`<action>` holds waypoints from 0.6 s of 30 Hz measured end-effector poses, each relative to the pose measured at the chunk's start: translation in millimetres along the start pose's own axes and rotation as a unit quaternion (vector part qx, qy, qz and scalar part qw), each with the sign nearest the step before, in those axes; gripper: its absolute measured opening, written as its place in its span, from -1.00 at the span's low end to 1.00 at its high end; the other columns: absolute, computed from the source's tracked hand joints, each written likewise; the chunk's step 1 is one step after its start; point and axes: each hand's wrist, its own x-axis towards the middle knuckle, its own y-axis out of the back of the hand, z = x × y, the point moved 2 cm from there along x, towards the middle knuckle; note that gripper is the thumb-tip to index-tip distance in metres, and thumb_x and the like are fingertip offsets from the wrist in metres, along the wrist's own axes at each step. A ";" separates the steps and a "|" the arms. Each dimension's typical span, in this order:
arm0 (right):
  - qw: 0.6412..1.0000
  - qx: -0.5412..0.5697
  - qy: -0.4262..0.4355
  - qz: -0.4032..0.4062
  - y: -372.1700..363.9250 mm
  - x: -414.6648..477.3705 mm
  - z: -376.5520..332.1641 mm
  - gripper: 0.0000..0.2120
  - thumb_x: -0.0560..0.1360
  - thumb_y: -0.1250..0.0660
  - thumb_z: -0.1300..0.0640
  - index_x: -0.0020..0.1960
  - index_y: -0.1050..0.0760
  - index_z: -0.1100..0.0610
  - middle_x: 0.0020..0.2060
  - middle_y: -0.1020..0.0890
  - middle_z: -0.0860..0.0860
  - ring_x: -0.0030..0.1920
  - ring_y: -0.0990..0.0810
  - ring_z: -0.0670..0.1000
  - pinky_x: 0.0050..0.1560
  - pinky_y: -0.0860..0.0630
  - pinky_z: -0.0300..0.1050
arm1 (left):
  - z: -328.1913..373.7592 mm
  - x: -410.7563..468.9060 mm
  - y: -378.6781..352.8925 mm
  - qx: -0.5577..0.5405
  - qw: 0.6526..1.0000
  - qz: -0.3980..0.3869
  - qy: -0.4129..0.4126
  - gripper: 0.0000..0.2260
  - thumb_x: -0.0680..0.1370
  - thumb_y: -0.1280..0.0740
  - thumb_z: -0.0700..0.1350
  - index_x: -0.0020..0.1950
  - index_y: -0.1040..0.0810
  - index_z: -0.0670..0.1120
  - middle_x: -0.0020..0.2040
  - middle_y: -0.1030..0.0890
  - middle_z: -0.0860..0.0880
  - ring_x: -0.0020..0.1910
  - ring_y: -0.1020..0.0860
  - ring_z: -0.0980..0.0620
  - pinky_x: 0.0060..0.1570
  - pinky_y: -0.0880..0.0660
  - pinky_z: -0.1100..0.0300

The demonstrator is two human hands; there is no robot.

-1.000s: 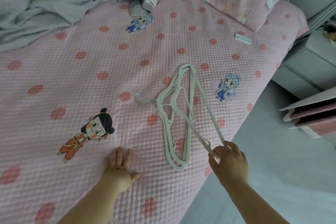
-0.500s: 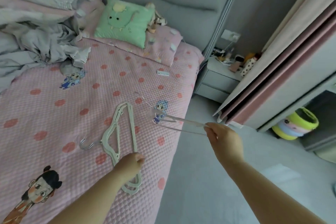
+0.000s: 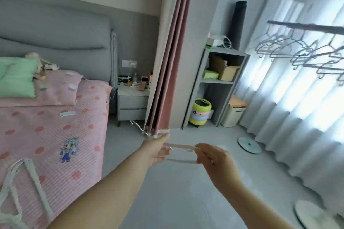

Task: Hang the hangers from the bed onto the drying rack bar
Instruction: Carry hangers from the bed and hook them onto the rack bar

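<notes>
A pale white hanger [image 3: 181,153] is stretched level between my two hands above the grey floor. My left hand [image 3: 156,149] grips its left end and my right hand [image 3: 212,158] grips its right end with curled fingers. More white hangers [image 3: 20,197] lie in a loose pile on the pink dotted bed [image 3: 46,135] at the lower left. The drying rack bar [image 3: 305,27] runs across the upper right, in front of the sheer curtains, and several grey hangers [image 3: 301,52] hang from it.
A pink and cream curtain [image 3: 167,52] hangs down the middle, just behind my hands. A grey nightstand [image 3: 132,102], a grey shelf unit [image 3: 219,83], a yellow striped bin [image 3: 201,111] and a beige basket [image 3: 232,115] stand beyond. Round discs [image 3: 248,144] lie on the floor.
My view has swung right from the bed towards the window and rack. My right hand carried one hanger off the bed, and my left hand left the pile and took hold of it too.
</notes>
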 end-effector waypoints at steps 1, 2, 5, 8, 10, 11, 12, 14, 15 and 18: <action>1.000 0.000 -0.010 0.014 23.1 -21.4 5.8 -0.65 0.37 -0.18 -0.03 -0.07 -0.64 0.12 -0.50 -0.46 -0.21 -0.24 -0.48 -0.39 -0.25 -0.35 -0.51 | -5.1 -10.1 -29.6 0.016 1.000 -0.015 -0.003 -0.85 0.54 -0.30 -0.12 -0.21 -0.41 -0.09 -0.38 -0.52 -0.03 -0.59 -0.52 0.15 -0.35 -0.44 0.22; 0.999 -0.004 -0.020 0.025 45.8 -43.0 11.6 -0.59 0.35 -0.16 -0.11 -0.06 -0.63 0.11 -0.47 -0.47 -0.23 -0.23 -0.49 -0.36 -0.24 -0.35 -0.51 | -11.2 -20.7 -58.6 0.031 0.999 -0.030 -0.004 -0.85 0.54 -0.29 -0.19 -0.23 -0.41 -0.11 -0.39 -0.52 -0.03 -0.64 -0.51 0.16 -0.39 -0.46 0.23; 0.997 -0.044 -0.039 0.040 108.3 -108.5 28.0 -0.49 0.25 -0.04 -0.31 -0.03 -0.58 -0.11 -0.30 -0.50 -0.26 -0.09 -0.51 -0.17 -0.13 -0.38 -0.40 | -26.0 -55.4 -140.1 0.056 0.995 -0.075 -0.015 -0.80 0.51 -0.24 -0.37 -0.28 -0.40 -0.17 -0.36 -0.51 -0.10 -0.65 -0.51 0.13 -0.56 -0.49 0.31; 0.992 -0.105 -0.060 0.031 166.4 -171.4 42.1 -0.20 0.10 0.05 -0.61 0.10 -0.51 -0.18 -0.17 -0.44 -0.38 0.14 -0.37 -0.18 0.02 -0.35 -0.33 | -33.4 -95.6 -213.9 0.071 0.990 -0.112 -0.054 -0.76 0.49 -0.17 -0.47 -0.31 -0.38 -0.21 -0.38 -0.49 -0.11 -0.48 -0.50 0.01 -0.65 -0.46 0.34; 0.983 -0.153 -0.090 0.051 206.7 -208.0 50.2 0.03 0.04 0.27 -0.63 0.21 -0.48 -0.11 -0.04 -0.50 -0.33 0.17 -0.39 -0.22 0.11 -0.34 -0.33 | -37.3 -122.2 -256.3 0.097 0.981 -0.145 -0.087 -0.74 0.50 -0.14 -0.49 -0.29 -0.38 -0.19 -0.30 -0.48 -0.10 -0.38 -0.44 -0.01 -0.66 -0.45 0.35; 0.976 -0.174 -0.109 0.067 226.9 -224.3 53.0 0.05 0.04 0.31 -0.61 0.23 -0.46 -0.10 0.04 -0.53 -0.28 0.17 -0.42 -0.24 0.12 -0.33 -0.34 | -39.3 -135.1 -275.0 0.114 0.975 -0.162 -0.105 -0.73 0.50 -0.14 -0.49 -0.27 -0.38 -0.17 -0.28 -0.47 -0.10 -0.37 -0.43 0.00 -0.66 -0.45 0.35; 0.970 -0.190 -0.125 0.088 247.1 -238.8 55.8 0.03 0.06 0.32 -0.58 0.24 -0.44 -0.09 0.11 -0.54 -0.23 0.20 -0.43 -0.22 0.11 -0.31 -0.37 | -41.1 -148.7 -293.2 0.134 0.967 -0.178 -0.123 -0.75 0.50 -0.14 -0.49 -0.24 -0.39 -0.17 -0.26 -0.48 -0.10 -0.36 -0.43 0.00 -0.65 -0.45 0.35; 0.956 -0.213 -0.149 0.133 283.4 -263.1 59.4 -0.04 0.13 0.20 -0.58 0.25 -0.44 -0.06 0.17 -0.53 -0.18 0.24 -0.43 -0.15 0.06 -0.21 -0.44 | -44.3 -177.7 -326.3 0.185 0.947 -0.206 -0.161 -0.79 0.49 -0.17 -0.49 -0.15 -0.43 -0.20 -0.24 -0.50 -0.10 -0.35 -0.46 0.02 -0.61 -0.47 0.33; 0.947 -0.226 -0.159 0.162 300.0 -273.9 63.8 -0.10 0.17 0.17 -0.52 0.26 -0.44 -0.04 0.15 -0.53 -0.18 0.24 -0.44 -0.12 0.04 -0.19 -0.46 | -46.1 -191.4 -342.2 0.209 0.936 -0.220 -0.181 -0.80 0.49 -0.18 -0.48 -0.14 -0.44 -0.19 -0.23 -0.51 -0.10 -0.37 -0.48 0.04 -0.58 -0.47 0.32; 0.919 -0.254 -0.192 0.233 344.4 -302.6 75.2 -0.23 0.23 0.15 -0.31 0.29 -0.40 -0.01 0.19 -0.46 -0.18 0.27 -0.39 -0.08 0.05 -0.18 -0.43 | -51.9 -225.2 -386.5 0.249 0.901 -0.279 -0.220 -0.78 0.51 -0.16 -0.46 -0.07 -0.47 -0.18 -0.28 -0.51 -0.06 -0.40 -0.50 0.08 -0.56 -0.43 0.35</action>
